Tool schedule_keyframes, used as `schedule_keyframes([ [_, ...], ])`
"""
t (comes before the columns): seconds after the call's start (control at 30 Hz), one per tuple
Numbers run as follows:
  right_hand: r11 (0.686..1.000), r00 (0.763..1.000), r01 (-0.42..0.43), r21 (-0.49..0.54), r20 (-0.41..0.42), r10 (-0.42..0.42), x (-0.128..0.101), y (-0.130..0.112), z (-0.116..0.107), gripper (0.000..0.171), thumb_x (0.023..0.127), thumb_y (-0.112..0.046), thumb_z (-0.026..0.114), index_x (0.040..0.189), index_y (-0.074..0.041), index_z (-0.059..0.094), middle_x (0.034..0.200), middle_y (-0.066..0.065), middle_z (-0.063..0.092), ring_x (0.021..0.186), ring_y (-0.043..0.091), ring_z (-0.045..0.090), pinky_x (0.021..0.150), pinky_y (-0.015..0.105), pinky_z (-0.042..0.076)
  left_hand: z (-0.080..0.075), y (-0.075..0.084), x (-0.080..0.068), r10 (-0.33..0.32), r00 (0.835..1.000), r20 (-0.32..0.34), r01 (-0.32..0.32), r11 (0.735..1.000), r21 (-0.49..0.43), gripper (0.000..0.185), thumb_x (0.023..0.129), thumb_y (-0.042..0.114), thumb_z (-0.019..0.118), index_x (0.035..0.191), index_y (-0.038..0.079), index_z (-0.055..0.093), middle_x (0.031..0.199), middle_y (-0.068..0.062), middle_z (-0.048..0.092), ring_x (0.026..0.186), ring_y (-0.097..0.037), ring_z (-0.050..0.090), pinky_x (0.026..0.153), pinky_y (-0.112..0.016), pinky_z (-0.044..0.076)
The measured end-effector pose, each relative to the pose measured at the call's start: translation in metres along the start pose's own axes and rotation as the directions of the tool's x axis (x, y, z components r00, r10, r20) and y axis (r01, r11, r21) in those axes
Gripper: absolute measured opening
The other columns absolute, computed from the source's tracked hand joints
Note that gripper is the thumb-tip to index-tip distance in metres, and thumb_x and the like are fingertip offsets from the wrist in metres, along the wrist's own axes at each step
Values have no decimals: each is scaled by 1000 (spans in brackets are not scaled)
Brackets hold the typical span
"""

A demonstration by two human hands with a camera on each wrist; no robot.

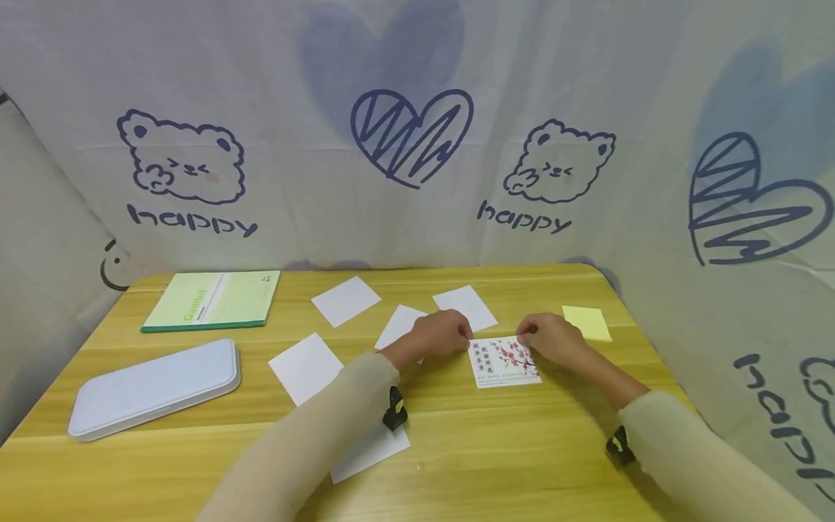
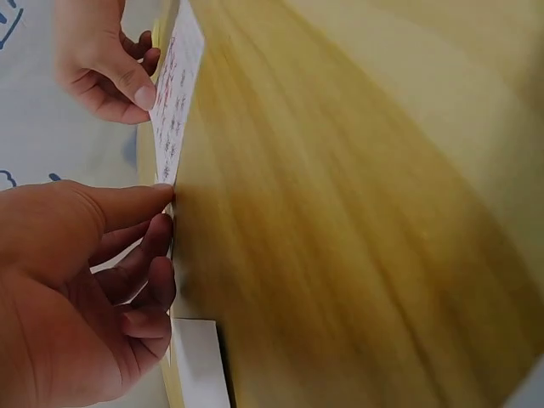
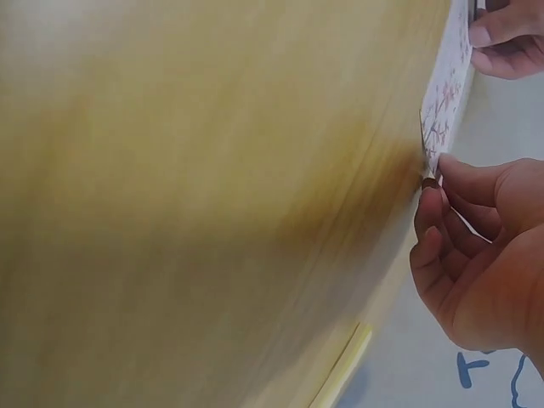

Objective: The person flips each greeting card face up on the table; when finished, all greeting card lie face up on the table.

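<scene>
Both hands on printed card, mid-worktop.
Left hand (image 1: 438, 335) and right hand (image 1: 549, 339) each pinch a far corner of the card (image 1: 504, 362); wrist views show fingertips curled at its edge; head view alone shows white paper squares (image 1: 304, 367) lying around.

White card (image 1: 504, 362) printed with red blossoms lies flat on table (image 1: 509, 449).

**Paper, Notebook, Case: The Count on the Table**

Five blank white sheets are lying across the wooden table (image 1: 522, 464): (image 1: 346, 300), (image 1: 464, 307), (image 1: 399, 325), (image 1: 305, 367) and one at lower centre (image 1: 372, 451), partly under a sleeve. One printed card with red blossoms (image 1: 504, 362) is sitting right of centre. One yellow sticky note (image 1: 587, 322) is lying at right. One green notebook (image 1: 214, 299) and one pale flat case (image 1: 155, 387) are occupying the left. Two hands, left hand (image 1: 437, 335) and right hand (image 1: 550, 339), are showing.
</scene>
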State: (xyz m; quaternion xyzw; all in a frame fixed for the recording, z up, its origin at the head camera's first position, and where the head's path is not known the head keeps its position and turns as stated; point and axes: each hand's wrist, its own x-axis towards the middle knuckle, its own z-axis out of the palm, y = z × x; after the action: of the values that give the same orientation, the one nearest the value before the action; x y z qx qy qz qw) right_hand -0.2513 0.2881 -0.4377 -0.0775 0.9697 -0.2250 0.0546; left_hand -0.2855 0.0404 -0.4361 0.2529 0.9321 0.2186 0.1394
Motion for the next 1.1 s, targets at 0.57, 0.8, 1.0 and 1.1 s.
schedule_keyframes([
  [0.57, 995, 997, -56, -85, -50, 52, 18, 4, 5, 13, 98, -22, 63, 97, -14, 73, 99, 5, 73, 84, 21, 64, 72, 41, 48, 5, -1, 20, -11, 998, -58, 16, 996, 87, 10, 98, 28, 63, 97, 25, 73, 103, 10, 70, 91, -10, 61, 90, -43, 48],
  [0.8, 991, 995, -92, -93, -57, 87, 24, 4, 3, 13, 97, -23, 63, 96, -13, 72, 100, 6, 72, 86, 23, 63, 75, 44, 46, 3, 1, 23, -14, 997, -78, 22, 994, 103, 11, 98, 28, 62, 99, 25, 73, 106, 10, 71, 92, -10, 61, 88, -41, 50],
  [1.0, 998, 992, -66, -12, -109, 64, 36, 1, 3, 18, 98, -23, 63, 109, -11, 71, 109, 9, 71, 93, 26, 63, 80, 45, 46, -13, -5, 25, -33, 997, -73, 38, 997, 63, 12, 99, 28, 62, 103, 24, 72, 110, 7, 71, 93, -12, 62, 84, -40, 50],
  [1.1, 997, 992, -44, 64, -116, 51, 45, -3, 6, 25, 97, -25, 64, 115, -8, 70, 112, 11, 70, 98, 27, 63, 87, 46, 47, -23, -10, 28, -35, 997, -74, 40, 997, 59, 14, 100, 26, 62, 108, 22, 71, 112, 5, 70, 95, -14, 63, 86, -38, 51],
])
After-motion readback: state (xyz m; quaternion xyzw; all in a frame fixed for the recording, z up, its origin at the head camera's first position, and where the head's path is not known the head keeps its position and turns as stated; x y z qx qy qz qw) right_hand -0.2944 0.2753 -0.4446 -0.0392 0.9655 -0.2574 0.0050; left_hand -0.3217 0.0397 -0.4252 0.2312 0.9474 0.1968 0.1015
